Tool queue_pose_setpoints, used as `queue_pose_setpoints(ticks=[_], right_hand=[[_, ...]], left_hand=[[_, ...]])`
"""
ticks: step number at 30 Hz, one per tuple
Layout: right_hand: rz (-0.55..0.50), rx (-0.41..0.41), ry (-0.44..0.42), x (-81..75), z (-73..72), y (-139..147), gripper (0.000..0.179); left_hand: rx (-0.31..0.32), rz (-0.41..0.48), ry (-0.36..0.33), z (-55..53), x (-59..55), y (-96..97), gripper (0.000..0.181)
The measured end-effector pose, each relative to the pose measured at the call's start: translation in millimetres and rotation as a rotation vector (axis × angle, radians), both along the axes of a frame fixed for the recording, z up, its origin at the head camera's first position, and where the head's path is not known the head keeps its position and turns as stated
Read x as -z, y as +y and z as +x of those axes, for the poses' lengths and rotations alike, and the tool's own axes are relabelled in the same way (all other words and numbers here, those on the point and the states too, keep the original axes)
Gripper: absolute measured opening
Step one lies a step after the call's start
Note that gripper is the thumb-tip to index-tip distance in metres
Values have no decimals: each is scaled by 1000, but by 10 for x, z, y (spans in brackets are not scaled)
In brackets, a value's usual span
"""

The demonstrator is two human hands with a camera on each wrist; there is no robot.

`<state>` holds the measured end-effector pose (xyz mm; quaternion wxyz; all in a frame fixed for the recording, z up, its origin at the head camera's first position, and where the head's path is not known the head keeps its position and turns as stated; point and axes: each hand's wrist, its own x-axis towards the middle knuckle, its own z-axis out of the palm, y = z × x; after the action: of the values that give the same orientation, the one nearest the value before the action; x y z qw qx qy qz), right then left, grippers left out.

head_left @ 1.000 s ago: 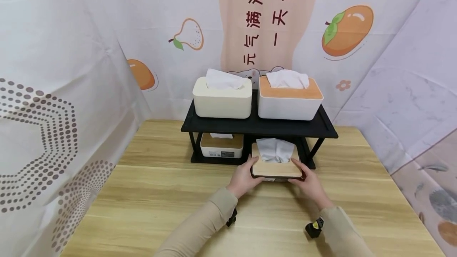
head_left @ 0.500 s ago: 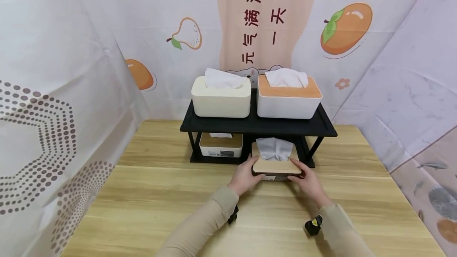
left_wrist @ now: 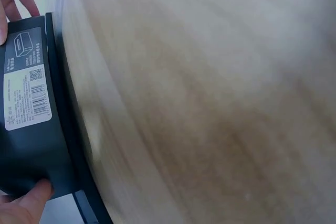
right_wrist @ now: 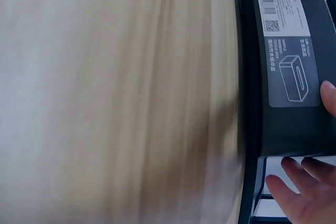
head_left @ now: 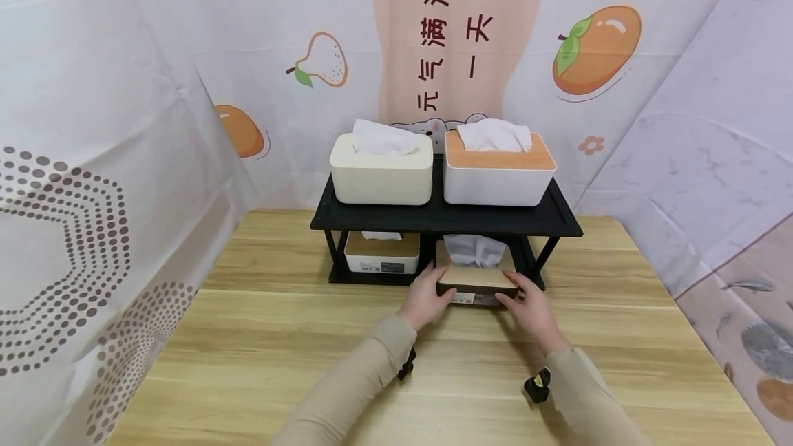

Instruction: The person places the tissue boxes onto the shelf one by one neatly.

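Note:
A dark tissue box with a light wooden lid and a tissue sticking out sits at the right of the lower level of a black two-tier rack. My left hand grips its left end, thumb on the front face. On the other end, my right hand holds it with the thumb at the front and fingers along the side. Both wrist views show the box's labelled front just above the rack's edge; the right wrist view has the right fingers spread by the box end.
A smaller white tissue box with a brown lid stands at the lower left of the rack. On the top level are a cream tissue box and a white one with an orange-brown lid. The wooden table extends in front.
Between my two hands, the dark tissue box has moved slightly back into the rack. Its lid appears more foreshortened, and more of its front face shows.

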<state>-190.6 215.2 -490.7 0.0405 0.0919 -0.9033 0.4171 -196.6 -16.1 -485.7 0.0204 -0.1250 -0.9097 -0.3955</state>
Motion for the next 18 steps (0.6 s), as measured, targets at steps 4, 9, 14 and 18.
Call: queue_pose_setpoints(ticks=[4,9,14,18], right_hand=[[33,38,44,-19,-31,-37,49],[59,58,82,-63,-36,-52,47],[93,49,159,-126,54,-34,45],[160,22,304,-167,157,-23,46]], left_hand=[[0,-20,22,-36,-7,-1,48],[11,-71,47,-16,-18,-22,48],[42,-180,122,102,-110,-57,48],[92,-320,242,223,-188,-91,47]])
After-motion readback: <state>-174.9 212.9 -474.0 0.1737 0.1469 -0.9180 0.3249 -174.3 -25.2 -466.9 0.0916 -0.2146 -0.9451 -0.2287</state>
